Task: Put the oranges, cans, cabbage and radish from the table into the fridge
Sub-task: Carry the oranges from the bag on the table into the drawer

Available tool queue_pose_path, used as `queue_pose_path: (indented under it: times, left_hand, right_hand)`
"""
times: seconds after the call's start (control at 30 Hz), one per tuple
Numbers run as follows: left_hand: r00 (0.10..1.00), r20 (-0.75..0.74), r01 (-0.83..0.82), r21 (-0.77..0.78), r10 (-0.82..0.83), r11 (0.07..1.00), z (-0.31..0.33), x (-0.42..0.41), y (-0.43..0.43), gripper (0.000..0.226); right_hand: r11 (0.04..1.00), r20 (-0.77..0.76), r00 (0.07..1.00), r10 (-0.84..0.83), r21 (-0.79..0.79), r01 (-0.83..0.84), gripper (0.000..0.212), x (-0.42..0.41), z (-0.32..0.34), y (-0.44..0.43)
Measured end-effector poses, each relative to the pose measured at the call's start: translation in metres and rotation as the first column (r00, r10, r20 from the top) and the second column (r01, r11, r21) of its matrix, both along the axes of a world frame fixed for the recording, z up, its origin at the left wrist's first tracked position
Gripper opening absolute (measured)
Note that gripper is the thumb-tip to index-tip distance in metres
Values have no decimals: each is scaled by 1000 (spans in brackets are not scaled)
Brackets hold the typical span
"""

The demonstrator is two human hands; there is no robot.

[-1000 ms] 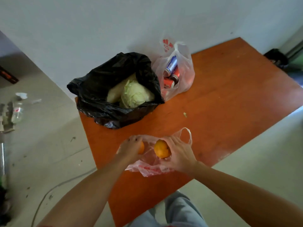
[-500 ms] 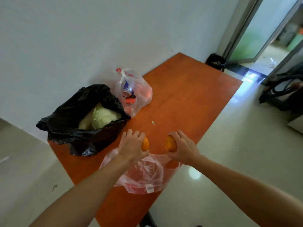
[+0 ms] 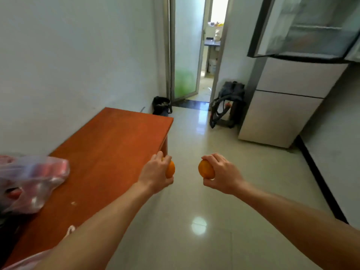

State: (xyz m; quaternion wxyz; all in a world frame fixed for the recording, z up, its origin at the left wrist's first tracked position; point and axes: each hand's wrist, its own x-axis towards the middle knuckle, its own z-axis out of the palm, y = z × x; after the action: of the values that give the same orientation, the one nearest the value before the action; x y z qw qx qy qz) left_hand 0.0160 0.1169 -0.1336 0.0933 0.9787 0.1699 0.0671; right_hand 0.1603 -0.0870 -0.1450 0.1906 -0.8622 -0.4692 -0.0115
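Observation:
My left hand grips one orange, held over the right edge of the orange-brown table. My right hand grips a second orange over the tiled floor. The fridge stands at the far right, its upper door swung open. A clear plastic bag with red cans lies blurred on the table at the left edge. The cabbage and radish are out of view.
A pale tiled floor runs between table and fridge. A dark backpack leans beside the fridge, and a small black bin stands past the table's far end. A glass door opens onto another room.
Both hands lifted the oranges out of the pink bag and moved right, off the table. My view swung from the table toward the fridge and doorway.

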Motion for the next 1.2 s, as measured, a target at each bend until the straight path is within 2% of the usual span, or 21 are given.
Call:
queue_pose_path:
  times: [0.13, 0.3, 0.4, 0.53, 0.7, 0.83, 1.03, 1.2]
  left_hand:
    - [990, 29, 142, -28, -141, 989, 8, 90, -65, 70]
    - [951, 25, 307, 9, -307, 952, 14, 206, -123, 71]
    - [934, 22, 355, 43, -356, 934, 11, 262, -137, 70]
    - [892, 22, 450, 41, -451, 892, 1, 376, -151, 70]
    - [832, 19, 552, 67, -554, 831, 21, 515, -162, 63]
    - [794, 60, 601, 76, -605, 796, 43, 622, -180, 64]
    - [726, 73, 678, 91, -684, 729, 45, 762, -225, 66]
    - [730, 82, 671, 100, -678, 735, 47, 888, -263, 66]
  right_hand:
    - [990, 58, 988, -141, 17, 140, 74, 69, 19, -77]
    - [958, 82, 954, -287, 40, 284, 76, 159, 22, -144]
    - [948, 88, 945, -317, 46, 314, 77, 202, 21, -162]
    - [918, 108, 912, -396, 46, 393, 76, 297, 16, -187]
    - [860, 115, 852, -511, 77, 505, 73, 411, 36, -207]
    - [805, 117, 797, -593, 102, 584, 74, 493, 52, -232]
    - [750, 119, 741, -661, 100, 654, 75, 619, 55, -279]
    - [733, 118, 724, -680, 120, 669, 74, 748, 53, -317]
